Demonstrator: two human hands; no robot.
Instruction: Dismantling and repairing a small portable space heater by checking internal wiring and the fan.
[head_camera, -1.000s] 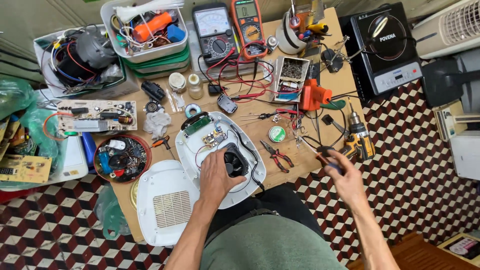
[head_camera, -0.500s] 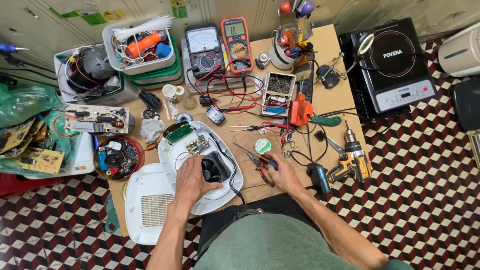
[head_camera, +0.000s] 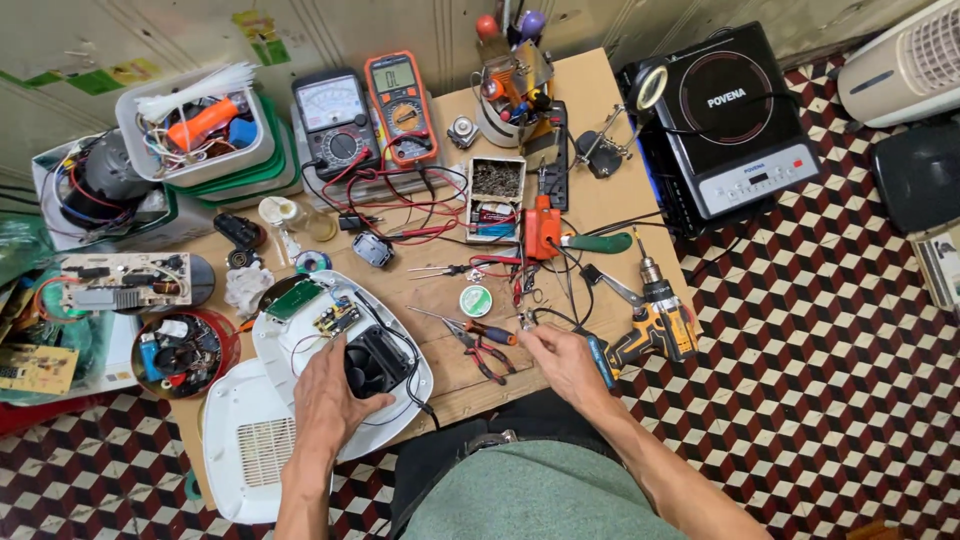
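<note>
Far left: bare circuit board at the desk edge, red round tub of small parts just below it. White detached cover hangs off the desk's near edge, touching the opened white appliance shell. Shell lies flat on the desk, green board and wiring exposed at its top end. Left hand rests on the shell, fingers lying open against the black fan block inside it, thumb side touching; not clamped. Centre: red-handled pliers and an orange-handled screwdriver lie on the desk between the hands. Right hand sits just right of the pliers, fingertips pinched together near the wire tangle; what's between them is too small to tell. Yellow cordless drill lies just right of that hand. Two multimeters at the back.
</note>
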